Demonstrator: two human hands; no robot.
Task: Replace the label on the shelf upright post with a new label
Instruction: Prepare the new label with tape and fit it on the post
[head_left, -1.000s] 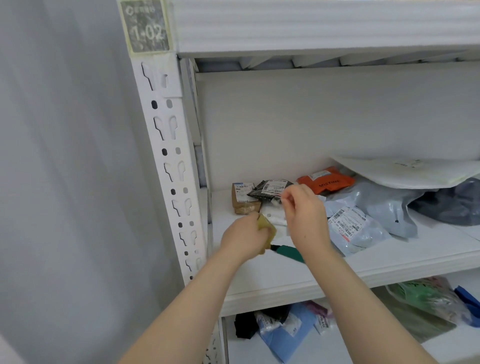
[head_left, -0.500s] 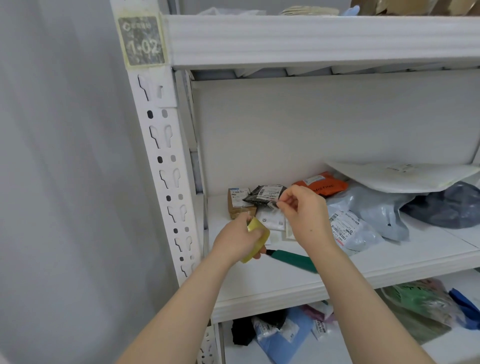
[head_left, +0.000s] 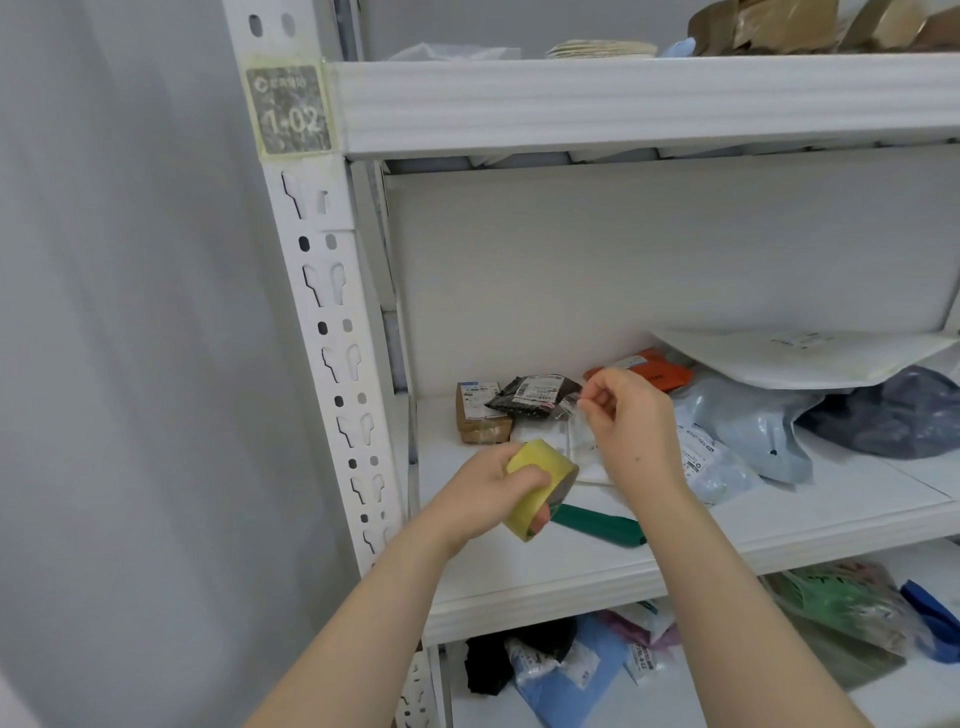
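As your left hand (head_left: 483, 493) clamps the tape roll (head_left: 543, 486) steady, your right hand (head_left: 631, 431) pinches its loose end (head_left: 569, 410) to draw a strip.

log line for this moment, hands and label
left hand: grips tape roll | right hand: pinches clear strip | old label: on upright post | relabel: not done

The left hand (head_left: 483, 488) turns the yellow tape roll (head_left: 540, 486) outward: its broad band and dark core now show, where only a sliver peeked from the grip a second ago. The right hand (head_left: 631, 421) sits higher and further from the roll than before, pinching a faint clear tape strip (head_left: 570, 408) level with the black parcel (head_left: 535, 395). The view tilts upward, so brown bags (head_left: 769, 26) on the top shelf (head_left: 623, 98) come into sight.
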